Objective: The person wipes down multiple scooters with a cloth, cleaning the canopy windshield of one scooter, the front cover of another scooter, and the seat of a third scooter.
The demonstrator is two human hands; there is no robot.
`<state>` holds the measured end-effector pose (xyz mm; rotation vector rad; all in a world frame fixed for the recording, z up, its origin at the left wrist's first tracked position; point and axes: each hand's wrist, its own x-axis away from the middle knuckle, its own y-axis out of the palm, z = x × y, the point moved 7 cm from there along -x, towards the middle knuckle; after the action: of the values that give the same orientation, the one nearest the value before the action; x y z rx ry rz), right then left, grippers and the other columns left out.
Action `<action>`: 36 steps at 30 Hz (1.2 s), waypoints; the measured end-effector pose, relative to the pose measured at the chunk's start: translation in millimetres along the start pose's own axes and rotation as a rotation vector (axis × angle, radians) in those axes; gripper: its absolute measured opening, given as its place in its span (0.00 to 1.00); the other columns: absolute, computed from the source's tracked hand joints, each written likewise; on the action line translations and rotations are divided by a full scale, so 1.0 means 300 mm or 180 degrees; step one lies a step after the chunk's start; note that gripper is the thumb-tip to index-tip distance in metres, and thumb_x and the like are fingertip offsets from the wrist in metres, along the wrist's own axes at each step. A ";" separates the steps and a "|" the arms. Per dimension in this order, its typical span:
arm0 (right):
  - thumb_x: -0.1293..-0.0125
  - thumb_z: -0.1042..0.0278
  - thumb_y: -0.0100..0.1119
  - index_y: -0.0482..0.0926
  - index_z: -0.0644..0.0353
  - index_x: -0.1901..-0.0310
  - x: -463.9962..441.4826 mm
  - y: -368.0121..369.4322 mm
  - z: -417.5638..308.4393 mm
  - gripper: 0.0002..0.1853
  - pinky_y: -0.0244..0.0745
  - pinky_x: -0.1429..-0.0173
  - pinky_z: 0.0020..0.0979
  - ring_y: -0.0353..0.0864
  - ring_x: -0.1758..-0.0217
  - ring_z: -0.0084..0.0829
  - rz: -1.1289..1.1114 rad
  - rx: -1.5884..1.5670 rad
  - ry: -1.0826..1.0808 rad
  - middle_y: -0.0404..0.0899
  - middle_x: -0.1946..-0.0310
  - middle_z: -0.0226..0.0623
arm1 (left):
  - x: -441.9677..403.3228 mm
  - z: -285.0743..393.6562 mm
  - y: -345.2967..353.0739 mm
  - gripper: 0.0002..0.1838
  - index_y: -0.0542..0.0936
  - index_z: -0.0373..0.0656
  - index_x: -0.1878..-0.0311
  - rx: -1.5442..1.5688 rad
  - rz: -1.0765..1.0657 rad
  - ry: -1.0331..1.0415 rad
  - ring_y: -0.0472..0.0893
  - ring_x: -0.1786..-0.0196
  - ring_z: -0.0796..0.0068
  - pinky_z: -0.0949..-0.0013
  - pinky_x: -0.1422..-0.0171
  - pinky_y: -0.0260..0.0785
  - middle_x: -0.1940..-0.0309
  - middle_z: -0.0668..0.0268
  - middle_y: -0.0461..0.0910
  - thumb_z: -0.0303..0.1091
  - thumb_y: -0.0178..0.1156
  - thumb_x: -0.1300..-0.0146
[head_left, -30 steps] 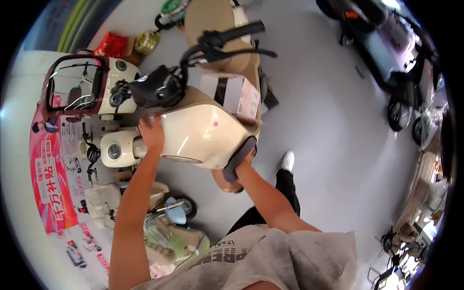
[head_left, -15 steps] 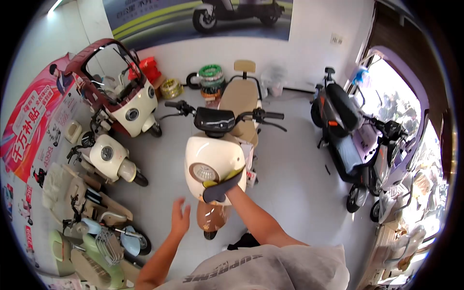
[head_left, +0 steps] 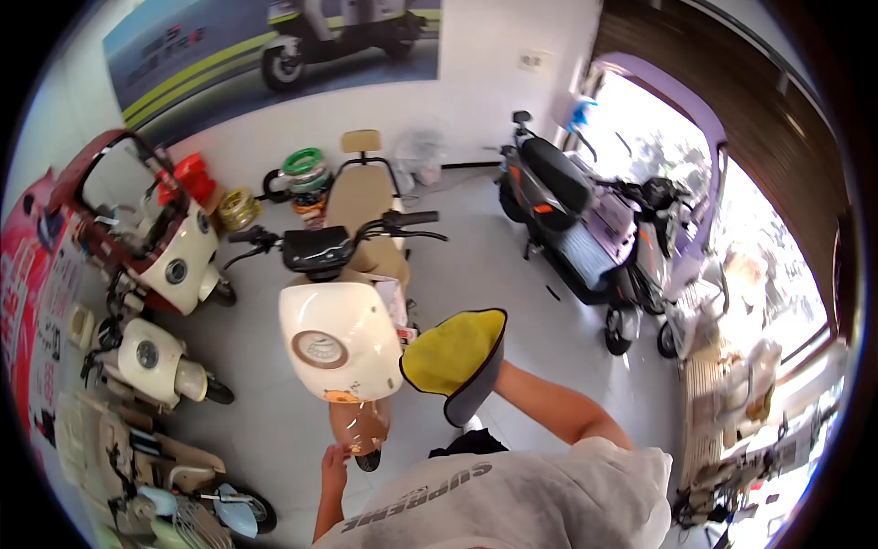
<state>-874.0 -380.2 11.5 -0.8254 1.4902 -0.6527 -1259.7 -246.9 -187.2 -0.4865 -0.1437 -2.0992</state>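
A cream-and-brown scooter [head_left: 352, 316] stands in front of me, its round headlight [head_left: 320, 349] and brown front fender [head_left: 359, 423] facing me. To the right of its front panel, a two-sided cloth [head_left: 455, 355], yellow on one face and dark grey on the other, hangs spread out from my right hand. The cloth covers the fingers of that hand. My left hand [head_left: 336, 462] is low beside the fender, empty, with fingers loosely bent. Whether it touches the fender I cannot tell.
On the left are a maroon-and-cream covered vehicle [head_left: 165, 261], a cream scooter [head_left: 151, 359] and a light-blue one [head_left: 233, 512]. A black-and-purple scooter [head_left: 572, 215] stands right, near the bright doorway. Rolls of tape-like coils [head_left: 305, 169] sit by the back wall.
My right hand has taken the cloth off the scooter's front, moving right, and the cloth has opened out. My left hand has dropped lower, towards the fender. The view has turned right.
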 end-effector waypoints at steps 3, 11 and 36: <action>0.27 0.52 0.52 0.70 0.48 0.30 0.221 0.023 0.276 0.26 0.63 0.26 0.37 0.71 0.31 0.35 0.0040 -0.3186 0.1547 0.73 0.32 0.33 | -0.129 0.165 0.249 0.20 0.81 0.45 0.48 -0.0245 -0.0554 0.0397 0.81 0.55 0.75 0.68 0.52 0.71 0.57 0.67 0.85 0.50 0.48 0.21; 0.30 0.52 0.56 0.69 0.47 0.29 0.529 -0.518 0.623 0.29 0.67 0.30 0.38 0.74 0.32 0.35 0.0337 0.0903 0.1803 0.74 0.33 0.31 | -0.429 0.307 0.860 0.19 0.80 0.36 0.50 -0.0830 -0.1500 0.0367 0.81 0.55 0.73 0.69 0.46 0.74 0.60 0.63 0.83 0.44 0.48 0.20; 0.24 0.53 0.51 0.70 0.59 0.31 1.090 -0.567 1.930 0.26 0.66 0.27 0.39 0.72 0.31 0.36 0.4243 -0.4703 0.2746 0.74 0.34 0.35 | -1.578 -0.011 1.466 0.15 0.81 0.43 0.62 -0.2049 -0.1584 -0.2378 0.83 0.59 0.57 0.53 0.55 0.74 0.62 0.57 0.85 0.46 0.57 0.33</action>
<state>-277.4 -701.8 -96.6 -0.2687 2.7758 1.4586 -669.3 -117.5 -415.6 -1.7665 -0.0065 -2.3081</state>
